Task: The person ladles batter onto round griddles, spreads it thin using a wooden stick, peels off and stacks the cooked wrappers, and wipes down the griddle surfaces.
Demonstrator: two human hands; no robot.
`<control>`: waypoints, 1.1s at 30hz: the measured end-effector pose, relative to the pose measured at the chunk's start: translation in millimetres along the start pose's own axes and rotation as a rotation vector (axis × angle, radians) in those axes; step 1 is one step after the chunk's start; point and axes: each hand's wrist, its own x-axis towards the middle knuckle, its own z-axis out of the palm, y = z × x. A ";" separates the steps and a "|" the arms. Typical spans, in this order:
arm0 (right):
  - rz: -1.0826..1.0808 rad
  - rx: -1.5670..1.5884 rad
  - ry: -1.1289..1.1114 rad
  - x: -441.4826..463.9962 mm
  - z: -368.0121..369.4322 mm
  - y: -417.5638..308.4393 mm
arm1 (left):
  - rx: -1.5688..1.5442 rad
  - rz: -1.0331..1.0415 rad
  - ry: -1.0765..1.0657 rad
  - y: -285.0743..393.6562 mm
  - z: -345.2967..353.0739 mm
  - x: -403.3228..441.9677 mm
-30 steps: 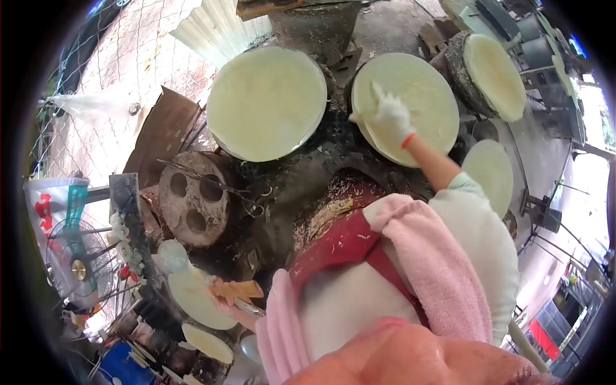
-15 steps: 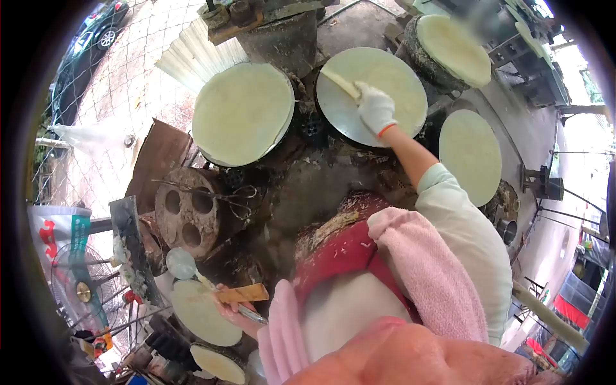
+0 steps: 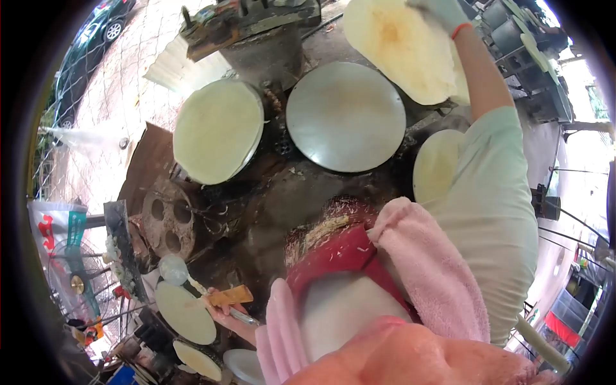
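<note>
My right hand (image 3: 446, 14), in a white glove, is at the top right with its fingers at the edge of a large thin crepe (image 3: 401, 48). The crepe hangs spread out, a browned patch in its middle, over the griddle at the upper right. In the centre, the round steel griddle (image 3: 346, 115) shows bare metal. Low on the left, my left hand (image 3: 221, 308) is closed around a ladle (image 3: 173, 269) and a wooden scraper (image 3: 231, 296). Beneath the ladle lies a pale crepe (image 3: 185, 312). Another pale crepe (image 3: 218, 131) covers the left griddle.
A further crepe (image 3: 436, 163) lies on the right, partly behind my sleeve. A round block with three holes (image 3: 170, 218) stands at the left, near a fan (image 3: 77, 284). Wire fencing and a car (image 3: 96, 38) are beyond. A pink towel (image 3: 430, 269) hangs at my neck.
My right hand has lifted the crepe off the centre griddle and carried it up and right, leaving that griddle bare. My left hand still holds the ladle and scraper.
</note>
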 end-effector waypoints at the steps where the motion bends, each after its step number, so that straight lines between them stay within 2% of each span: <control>1: 0.025 0.051 0.078 7.0 -25.6 -3.3 | 0.002 0.004 0.000 -3.7 9.7 -4.0; 3: 0.055 0.183 0.220 13.3 -74.3 14.7 | 0.011 0.001 -0.014 -8.9 21.7 -10.9; 5: 0.056 0.352 0.342 21.1 -134.8 85.6 | 0.011 -0.009 -0.023 -13.5 34.8 -17.4; 7: -0.613 -1.088 0.178 16.2 -210.0 209.7 | 0.015 -0.002 -0.014 -14.7 44.4 -25.2; 8: -0.404 -1.228 0.188 -8.2 -208.5 223.4 | 0.019 0.005 -0.022 -16.5 51.4 -27.8; 10: -0.139 -1.274 0.222 -54.5 -203.6 276.2 | 0.014 0.008 -0.013 -19.5 59.9 -37.2; 11: -0.091 -1.190 0.247 -73.6 -201.4 322.2 | 0.009 0.010 -0.008 -21.7 64.4 -42.7; 12: -0.172 -1.360 0.312 -94.9 -191.4 358.5 | 0.011 0.013 0.001 -23.2 69.3 -48.3; 13: 0.283 -0.570 0.434 -104.4 -170.2 377.4 | 0.012 0.014 0.012 -26.6 72.8 -54.0; 14: 0.536 0.223 0.875 -113.9 -148.9 395.7 | 0.008 0.013 0.020 -30.2 77.7 -59.5; 15: 0.498 0.324 1.025 -125.6 -134.5 476.0 | 0.009 0.009 0.028 -33.1 82.5 -63.9; 18: 0.582 0.305 0.961 -160.5 -103.5 467.6 | 0.011 0.003 0.051 -42.7 96.4 -77.2; 21: 0.612 0.337 0.896 -168.6 -96.2 400.2 | -0.003 -0.008 0.088 -49.5 105.2 -89.0; 24: 0.601 0.043 0.890 -169.4 -89.7 368.0 | -0.018 -0.015 0.121 -51.5 96.6 -97.4; 25: 0.716 -0.386 0.847 -171.6 -88.6 367.0 | -0.031 -0.014 0.135 -50.3 87.8 -98.7; 26: 0.676 -0.095 0.796 -176.5 -91.0 436.2 | -0.041 -0.013 0.150 -49.0 75.7 -103.1; 27: 0.737 -0.804 0.309 -179.3 -100.2 367.3 | -0.055 -0.007 0.172 -48.7 59.7 -109.8; 28: 0.570 -1.300 -0.466 -170.9 -92.0 293.5 | -0.074 -0.015 0.191 -49.4 45.8 -115.7; 29: 0.430 -1.451 -0.468 -180.4 -80.9 297.7 | -0.089 -0.028 0.209 -54.2 33.8 -119.3; 30: 0.369 -1.445 -0.202 -198.0 -71.9 296.4 | -0.107 -0.033 0.248 -56.6 15.5 -130.8; 31: 0.293 -1.252 0.201 -211.2 -53.6 293.5 | -0.139 -0.046 0.265 -64.0 -1.0 -137.9; 32: 0.190 -1.018 0.438 -224.3 -36.5 275.6 | -0.162 -0.055 0.282 -71.5 -14.6 -147.4; 33: 0.078 -0.819 0.464 -237.3 -7.0 248.0 | -0.186 -0.062 0.304 -78.7 -25.4 -156.0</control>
